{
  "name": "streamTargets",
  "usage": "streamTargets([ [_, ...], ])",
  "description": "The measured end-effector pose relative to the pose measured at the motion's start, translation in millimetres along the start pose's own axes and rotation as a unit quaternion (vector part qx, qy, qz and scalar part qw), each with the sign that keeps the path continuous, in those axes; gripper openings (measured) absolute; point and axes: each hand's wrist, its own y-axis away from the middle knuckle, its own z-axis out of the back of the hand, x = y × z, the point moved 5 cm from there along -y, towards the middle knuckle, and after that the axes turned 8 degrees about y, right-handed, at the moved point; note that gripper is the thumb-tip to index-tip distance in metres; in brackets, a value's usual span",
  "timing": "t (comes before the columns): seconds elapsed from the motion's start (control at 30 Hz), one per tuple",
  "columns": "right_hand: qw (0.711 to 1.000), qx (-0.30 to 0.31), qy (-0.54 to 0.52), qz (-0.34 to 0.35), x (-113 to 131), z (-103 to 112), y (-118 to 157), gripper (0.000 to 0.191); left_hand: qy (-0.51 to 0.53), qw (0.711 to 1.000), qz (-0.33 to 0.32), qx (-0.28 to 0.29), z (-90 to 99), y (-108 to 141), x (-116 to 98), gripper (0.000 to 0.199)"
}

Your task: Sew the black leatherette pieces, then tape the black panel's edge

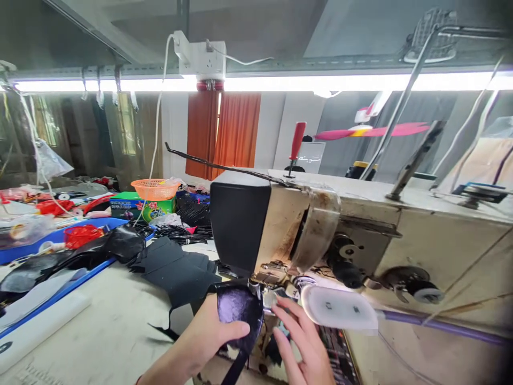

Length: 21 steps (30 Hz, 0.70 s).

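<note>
Your left hand pinches the glossy black piece, thumb on top, just left of your right hand. Your right fingers are spread beside the metal presser part; contact cannot be told. Dark flat sheets lie beyond your left hand; farther, an orange basket.

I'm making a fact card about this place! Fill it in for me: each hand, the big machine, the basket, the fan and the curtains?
Left hand: holding a shiny black piece, thumb on top
Right hand: fingers spread, fingertips near the machine's metal parts; touching or not is hard to tell
Big machine: off-white, with a black front cover and a red-handled tool standing on top
Basket: orange, seems to sit on a green box
Fan: pink blades
Curtains: orange, in the background
</note>
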Motion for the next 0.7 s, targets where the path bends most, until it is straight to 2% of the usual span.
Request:
streamTargets([
  [0.07,0.999,-0.011,0.010,0.034,1.1,-18.6,-11.6,0.022,0.024,1.000,0.003,0.013,-1.1,-0.1,-1.8,0.054],
  [0.17,0.998,-0.033,0.003,0.046,-2.3,-29.3,-17.5,0.021,0.041,0.999,0.015,0.030,-2.7,-1.4,-2.0,0.049],
  [0.33,0.998,-0.027,-0.004,0.063,-10.4,-27.6,-13.4,0.023,0.061,0.997,0.015,0.052,-6.9,-1.7,-2.8,0.044],
  [0.53,0.999,-0.012,-0.004,0.042,-18.8,-32.1,-8.0,0.025,0.056,0.997,0.016,0.047,-6.9,-8.0,-1.3,0.042],
  [0.7,0.999,-0.003,-0.007,0.045,-25.0,-33.0,-2.8,0.029,0.069,0.995,0.024,0.071,-6.4,-13.9,0.8,0.040],
])
